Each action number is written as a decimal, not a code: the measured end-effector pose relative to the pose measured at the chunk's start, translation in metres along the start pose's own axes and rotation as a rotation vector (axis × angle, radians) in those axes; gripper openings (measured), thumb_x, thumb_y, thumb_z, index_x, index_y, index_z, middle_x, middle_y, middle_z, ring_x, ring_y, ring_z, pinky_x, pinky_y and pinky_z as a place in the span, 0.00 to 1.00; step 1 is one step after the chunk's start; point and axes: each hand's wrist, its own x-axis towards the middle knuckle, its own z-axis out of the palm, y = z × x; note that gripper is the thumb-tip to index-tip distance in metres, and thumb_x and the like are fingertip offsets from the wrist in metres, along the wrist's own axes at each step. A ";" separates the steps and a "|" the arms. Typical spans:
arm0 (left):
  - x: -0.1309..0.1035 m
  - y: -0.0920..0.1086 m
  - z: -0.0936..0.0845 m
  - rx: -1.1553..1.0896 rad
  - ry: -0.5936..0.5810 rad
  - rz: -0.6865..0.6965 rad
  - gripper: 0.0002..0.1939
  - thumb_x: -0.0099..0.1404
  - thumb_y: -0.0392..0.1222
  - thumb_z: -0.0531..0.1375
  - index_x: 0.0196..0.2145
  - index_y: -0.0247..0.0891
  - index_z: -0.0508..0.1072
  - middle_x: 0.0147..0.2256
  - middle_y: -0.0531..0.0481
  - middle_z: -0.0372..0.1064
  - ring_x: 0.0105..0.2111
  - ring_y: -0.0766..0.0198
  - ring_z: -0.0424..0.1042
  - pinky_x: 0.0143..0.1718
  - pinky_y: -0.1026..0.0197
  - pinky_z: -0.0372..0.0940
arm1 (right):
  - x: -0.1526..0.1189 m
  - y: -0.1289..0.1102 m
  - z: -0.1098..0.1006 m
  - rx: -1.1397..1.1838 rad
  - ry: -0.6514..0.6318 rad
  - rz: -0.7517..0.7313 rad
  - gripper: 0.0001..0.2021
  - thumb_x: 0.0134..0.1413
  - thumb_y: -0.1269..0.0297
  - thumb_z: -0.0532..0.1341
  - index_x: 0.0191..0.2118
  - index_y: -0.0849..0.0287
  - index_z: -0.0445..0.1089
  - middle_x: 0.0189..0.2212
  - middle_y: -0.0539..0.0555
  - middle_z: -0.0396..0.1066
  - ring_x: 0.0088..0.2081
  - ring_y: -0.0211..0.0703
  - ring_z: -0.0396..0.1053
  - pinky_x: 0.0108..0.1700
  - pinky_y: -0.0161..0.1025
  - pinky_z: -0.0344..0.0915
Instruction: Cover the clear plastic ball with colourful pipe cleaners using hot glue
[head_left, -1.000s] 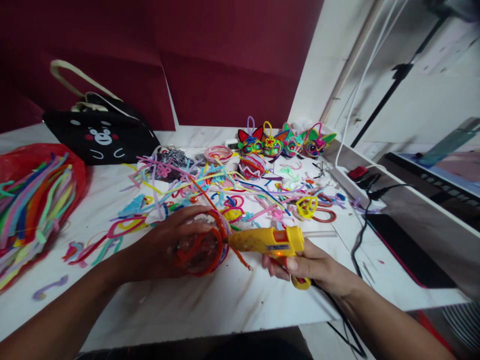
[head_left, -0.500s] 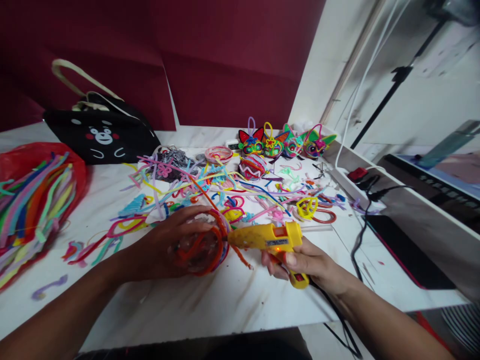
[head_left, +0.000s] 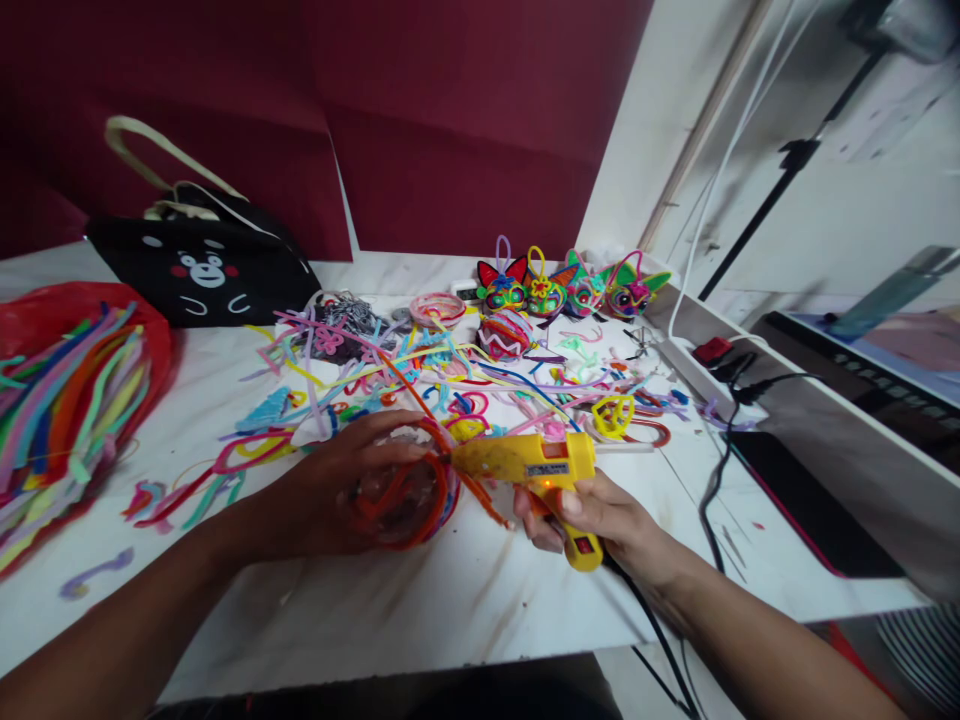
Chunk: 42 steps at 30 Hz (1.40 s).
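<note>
My left hand [head_left: 326, 490] is wrapped round a clear plastic ball [head_left: 394, 500] whose right side is ringed with orange, red and purple pipe cleaners. An orange pipe cleaner [head_left: 487, 500] hangs loose from the ball, its end just above the tabletop. In my right hand [head_left: 592, 515] is a yellow glue gun [head_left: 525, 460] with a small orange light lit. Its nozzle points left and meets the upper right edge of the ball; whether it touches is hard to make out. A black cord runs down from the gun's handle.
Cut pipe cleaners [head_left: 450, 375] litter the table's middle. Several cat-faced ornaments [head_left: 547, 290] and a striped ball [head_left: 506, 335] stand behind. A red bag [head_left: 161, 345] of pipe cleaners lies left, before a black handbag [head_left: 206, 270]. A power strip [head_left: 697, 375] and black phone [head_left: 817, 505] are right.
The glue gun has shifted slightly left and up, its nozzle now higher on the ball's edge. The ball has turned a little in my left hand, and the loose orange end has swung right.
</note>
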 end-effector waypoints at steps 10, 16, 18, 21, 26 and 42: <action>0.002 0.004 0.001 0.025 0.037 0.023 0.33 0.60 0.54 0.62 0.59 0.39 0.62 0.67 0.51 0.57 0.63 0.50 0.64 0.56 0.55 0.69 | 0.000 0.002 0.000 -0.014 0.005 -0.013 0.25 0.55 0.43 0.65 0.40 0.66 0.73 0.25 0.51 0.65 0.26 0.35 0.58 0.30 0.36 0.51; -0.001 0.003 0.001 -0.069 0.030 -0.004 0.36 0.59 0.50 0.68 0.62 0.47 0.60 0.66 0.44 0.58 0.64 0.47 0.63 0.57 0.49 0.70 | -0.002 -0.002 0.002 -0.010 0.026 -0.009 0.24 0.54 0.44 0.66 0.39 0.66 0.73 0.26 0.52 0.66 0.25 0.34 0.58 0.28 0.34 0.50; -0.001 0.003 0.000 -0.089 0.030 -0.017 0.37 0.59 0.48 0.69 0.62 0.49 0.60 0.65 0.41 0.58 0.64 0.47 0.62 0.58 0.47 0.70 | -0.004 -0.002 0.001 -0.012 0.024 -0.003 0.24 0.54 0.44 0.67 0.38 0.66 0.74 0.26 0.52 0.65 0.25 0.35 0.58 0.28 0.34 0.51; -0.002 0.002 0.001 -0.107 0.014 -0.019 0.37 0.60 0.46 0.69 0.63 0.49 0.58 0.66 0.41 0.55 0.65 0.46 0.60 0.60 0.45 0.68 | -0.006 -0.001 0.000 -0.012 0.031 0.002 0.23 0.54 0.45 0.67 0.39 0.65 0.74 0.27 0.52 0.66 0.26 0.34 0.58 0.28 0.34 0.51; -0.005 -0.002 0.002 -0.113 -0.025 -0.023 0.43 0.57 0.48 0.70 0.65 0.52 0.55 0.67 0.44 0.51 0.66 0.42 0.57 0.60 0.42 0.67 | -0.009 0.001 -0.002 -0.012 0.019 0.020 0.22 0.55 0.45 0.67 0.39 0.64 0.75 0.29 0.53 0.66 0.27 0.34 0.58 0.28 0.33 0.52; -0.003 -0.008 0.005 -0.140 0.025 0.005 0.44 0.56 0.51 0.70 0.65 0.54 0.55 0.66 0.42 0.54 0.65 0.42 0.59 0.59 0.42 0.68 | -0.017 0.004 -0.011 -0.155 -0.002 0.024 0.21 0.59 0.45 0.64 0.41 0.62 0.76 0.33 0.53 0.68 0.32 0.36 0.61 0.31 0.33 0.54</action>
